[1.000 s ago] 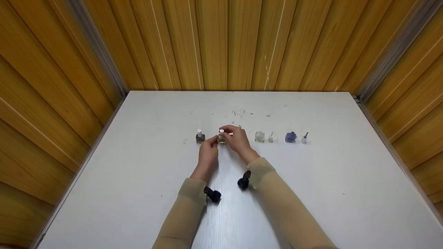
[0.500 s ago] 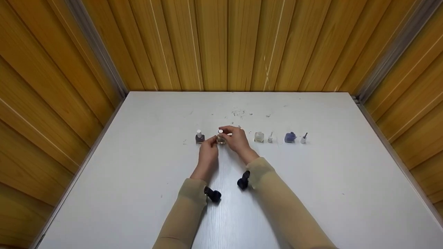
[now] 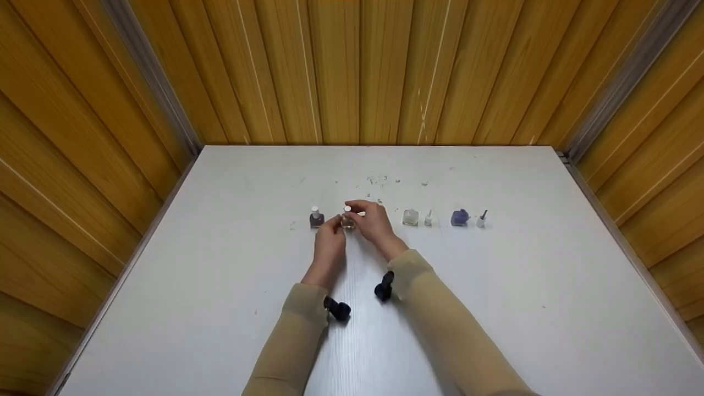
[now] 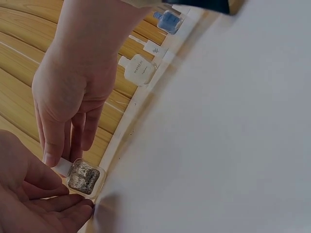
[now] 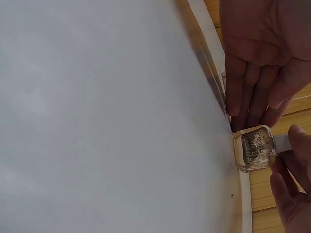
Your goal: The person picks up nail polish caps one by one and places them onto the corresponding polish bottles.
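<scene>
A small clear nail polish bottle [image 3: 348,222] with glittery dark-gold polish stands upright on the table, its white cap [image 5: 282,143] on the neck. My right hand [image 3: 377,224] pinches that cap between thumb and fingers. From the other side, my left hand [image 3: 330,242] holds the bottle's glass body at its fingertips; the glitter shows in the left wrist view on the same bottle [image 4: 83,178]. Just left of my left fingertips is a dark nail polish bottle [image 3: 317,220] with a white cap on it.
Right of my hands stand an uncapped whitish bottle [image 3: 410,218] with its brush cap [image 3: 428,219] beside it, then a purple bottle [image 3: 460,218] with its own brush cap [image 3: 482,219]. Both brushes point up. Small dark marks [image 3: 378,180] dot the white table behind.
The glitter bottle has shifted slightly left with both hands on it. My right hand keeps its pinch on the cap. The head view has also drifted a little.
</scene>
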Demonstrator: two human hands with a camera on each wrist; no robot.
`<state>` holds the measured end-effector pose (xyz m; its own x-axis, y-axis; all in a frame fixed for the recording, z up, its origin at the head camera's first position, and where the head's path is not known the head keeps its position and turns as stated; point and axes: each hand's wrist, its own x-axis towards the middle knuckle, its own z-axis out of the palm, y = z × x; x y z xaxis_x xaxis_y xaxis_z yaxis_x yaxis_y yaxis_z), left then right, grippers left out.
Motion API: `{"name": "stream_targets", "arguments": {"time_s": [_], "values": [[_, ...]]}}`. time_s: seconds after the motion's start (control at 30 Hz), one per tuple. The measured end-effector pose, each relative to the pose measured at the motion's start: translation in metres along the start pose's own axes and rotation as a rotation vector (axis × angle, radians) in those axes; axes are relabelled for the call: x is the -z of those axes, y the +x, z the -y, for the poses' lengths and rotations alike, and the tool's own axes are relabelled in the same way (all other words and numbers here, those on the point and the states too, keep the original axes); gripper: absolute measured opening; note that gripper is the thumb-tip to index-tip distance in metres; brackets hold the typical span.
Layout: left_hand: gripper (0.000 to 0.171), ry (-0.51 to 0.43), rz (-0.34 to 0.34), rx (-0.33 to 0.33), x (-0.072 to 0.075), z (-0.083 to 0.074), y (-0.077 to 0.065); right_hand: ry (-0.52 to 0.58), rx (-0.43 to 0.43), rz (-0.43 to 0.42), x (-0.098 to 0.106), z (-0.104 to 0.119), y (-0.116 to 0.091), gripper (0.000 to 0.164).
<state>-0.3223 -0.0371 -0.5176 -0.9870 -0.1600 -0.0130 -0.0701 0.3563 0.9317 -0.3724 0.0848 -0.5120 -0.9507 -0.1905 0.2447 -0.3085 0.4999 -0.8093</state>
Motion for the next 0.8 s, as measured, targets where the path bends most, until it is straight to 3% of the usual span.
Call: {"name": "stream_targets", "arguments": {"time_s": [0.23, 0.47, 0.6, 0.7, 0.8], "values": [[0.045, 0.009, 0.008, 0.004, 0.000, -0.005, -0.001, 0.011, 0.023, -0.019, 0.008, -0.003, -0.002, 0.037], [0.053, 0.114, -0.057, -0.075, 0.001, -0.015, -0.013, 0.084, 0.023, -0.199, 0.030, -0.005, -0.017, 0.031], [0.055, 0.145, -0.174, -0.229, 0.002, -0.022, -0.020, 0.186, 0.006, -0.329, 0.051, -0.005, -0.028, 0.028], [0.054, 0.091, -0.263, -0.388, -0.001, -0.028, -0.024, 0.249, -0.010, -0.438, 0.069, -0.007, -0.036, 0.027], [0.053, 0.014, -0.275, -0.515, -0.008, -0.033, -0.025, 0.296, -0.051, -0.547, 0.087, -0.012, -0.045, 0.028]]}}
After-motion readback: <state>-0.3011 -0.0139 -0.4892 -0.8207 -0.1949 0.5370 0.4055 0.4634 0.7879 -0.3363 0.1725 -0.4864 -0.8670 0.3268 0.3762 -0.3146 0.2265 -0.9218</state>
